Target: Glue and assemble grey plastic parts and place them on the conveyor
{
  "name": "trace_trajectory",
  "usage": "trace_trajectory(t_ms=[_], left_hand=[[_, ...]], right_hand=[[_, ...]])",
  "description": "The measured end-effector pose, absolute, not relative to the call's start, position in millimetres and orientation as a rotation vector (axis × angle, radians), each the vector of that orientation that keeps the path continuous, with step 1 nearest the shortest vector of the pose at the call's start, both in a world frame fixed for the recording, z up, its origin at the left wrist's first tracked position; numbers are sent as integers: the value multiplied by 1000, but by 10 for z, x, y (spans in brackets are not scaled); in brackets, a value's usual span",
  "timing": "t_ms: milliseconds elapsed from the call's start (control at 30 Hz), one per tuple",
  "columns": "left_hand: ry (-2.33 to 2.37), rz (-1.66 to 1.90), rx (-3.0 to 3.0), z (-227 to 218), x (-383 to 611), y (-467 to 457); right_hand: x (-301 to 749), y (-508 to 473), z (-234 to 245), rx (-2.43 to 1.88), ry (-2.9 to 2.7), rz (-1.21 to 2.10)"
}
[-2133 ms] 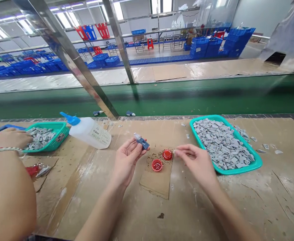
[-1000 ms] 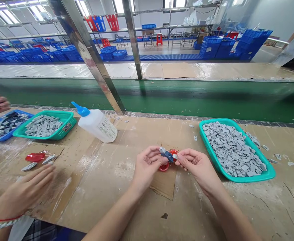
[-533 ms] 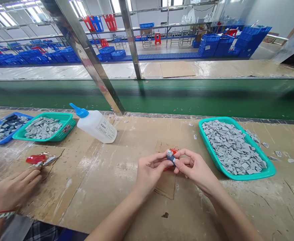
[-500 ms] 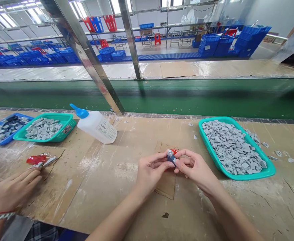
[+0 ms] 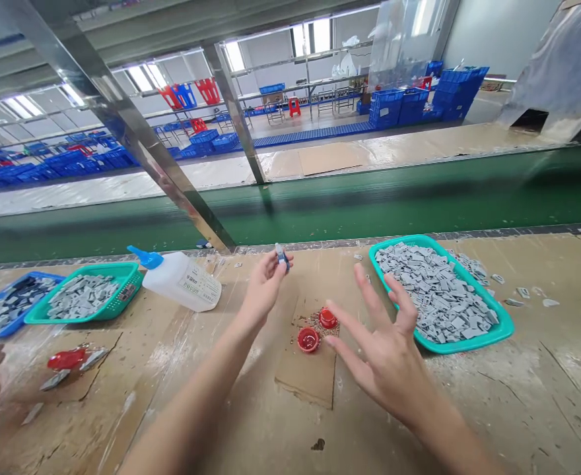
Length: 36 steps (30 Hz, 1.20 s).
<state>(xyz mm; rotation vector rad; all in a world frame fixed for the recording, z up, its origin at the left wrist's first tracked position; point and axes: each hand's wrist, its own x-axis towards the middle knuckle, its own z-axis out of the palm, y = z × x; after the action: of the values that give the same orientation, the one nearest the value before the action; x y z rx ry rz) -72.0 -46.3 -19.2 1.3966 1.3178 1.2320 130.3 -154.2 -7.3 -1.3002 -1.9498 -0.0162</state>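
Left hand [image 5: 265,290] pinches a small blue-grey part [image 5: 282,257]; right hand [image 5: 384,349] spread open (empty) beside a red cap [image 5: 309,340].

You have a gap between your left hand [image 5: 265,287] and right hand [image 5: 384,349], but two red caps [image 5: 309,340] on a cardboard scrap [image 5: 303,379] sit low in it, just off your right fingertips [image 5: 337,345]. The teal tray [image 5: 449,348] blocks farther right; the glue bottle [image 5: 181,284] stands left of your left hand.
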Motion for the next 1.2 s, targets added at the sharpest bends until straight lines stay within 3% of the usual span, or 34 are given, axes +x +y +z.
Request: trace_trajectory(t_ms=[300, 667, 867, 933, 1067, 1200], left_hand=[[1787, 901, 2029, -358, -474, 893], [1898, 735, 2122, -624, -430, 1058], [1791, 993, 2031, -258, -325, 388], [1437, 1173, 1708, -60, -280, -120], [1204, 1027, 1434, 258, -139, -1063], [1209, 929, 1291, 349, 48, -1433]], right_hand=[[1344, -1602, -91, -1155, -1979, -127], [1432, -1575, -96, -1148, -2027, -193], [1437, -1574, -82, -1241, -2044, -234], [1416, -1570, -87, -1309, -2041, -259], [1319, -1588, -124, -1375, -2027, -294], [1231, -1650, -159, -1389, -2052, -287]])
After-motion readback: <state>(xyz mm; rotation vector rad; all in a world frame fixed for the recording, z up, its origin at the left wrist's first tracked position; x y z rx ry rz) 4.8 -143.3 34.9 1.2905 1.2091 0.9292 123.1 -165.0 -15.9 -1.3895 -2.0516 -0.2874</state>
